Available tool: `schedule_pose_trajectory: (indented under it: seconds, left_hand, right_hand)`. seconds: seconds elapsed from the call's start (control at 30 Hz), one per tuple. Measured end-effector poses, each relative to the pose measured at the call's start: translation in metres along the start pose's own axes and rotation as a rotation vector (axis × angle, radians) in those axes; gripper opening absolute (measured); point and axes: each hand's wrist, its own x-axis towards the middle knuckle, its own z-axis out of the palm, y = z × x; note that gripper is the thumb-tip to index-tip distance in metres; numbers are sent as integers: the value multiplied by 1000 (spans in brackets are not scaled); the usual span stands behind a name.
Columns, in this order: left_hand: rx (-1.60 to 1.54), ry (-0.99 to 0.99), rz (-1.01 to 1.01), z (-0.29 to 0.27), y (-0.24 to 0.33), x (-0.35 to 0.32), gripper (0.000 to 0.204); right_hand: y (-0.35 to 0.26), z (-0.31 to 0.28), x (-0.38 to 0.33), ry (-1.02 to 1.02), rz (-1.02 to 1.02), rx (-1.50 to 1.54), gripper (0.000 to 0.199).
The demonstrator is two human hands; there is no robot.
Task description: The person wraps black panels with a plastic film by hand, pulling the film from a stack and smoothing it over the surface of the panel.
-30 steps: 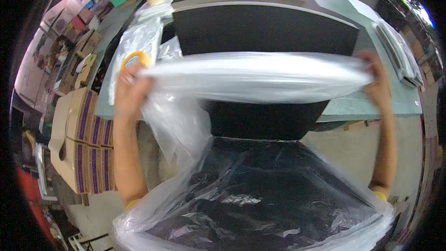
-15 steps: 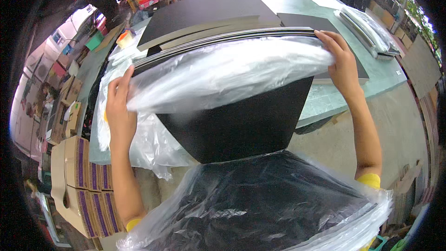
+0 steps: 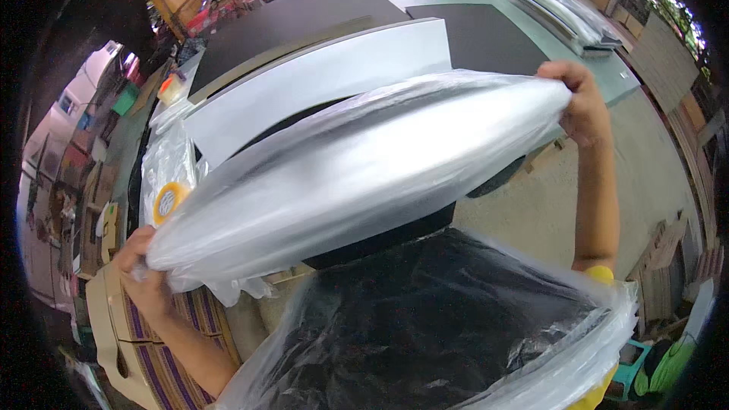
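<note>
While stretched taut, clear plastic bag (image 3: 357, 175) (over a black panel (image 3: 380, 239)) spans both hands.

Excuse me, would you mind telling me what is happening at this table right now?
A person holds a clear plastic bag stretched wide between both hands, the left hand at one end and the right hand at the other. A flat black panel sits partly inside it, leaning out from the grey-green table.

Grey-green worktable (image 3: 607, 80), dark flat boards (image 3: 304, 19) lying on it, bagged panels (image 3: 562, 11) at far edge, tape roll (image 3: 170, 89)
</note>
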Motion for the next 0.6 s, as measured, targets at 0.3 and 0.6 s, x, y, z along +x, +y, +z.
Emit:
schedule_pose_trajectory:
  seconds: [0.3, 0.6]
  left_hand:
    - [-801, 239, -1439, 61, -151, -159, 37]
    - [-451, -479, -1401, 136, -153, -232, 21]
  right_hand:
    - [219, 3, -100, -71, 911, 408, 39]
    - [313, 19, -175, -579, 1200, -389, 26]
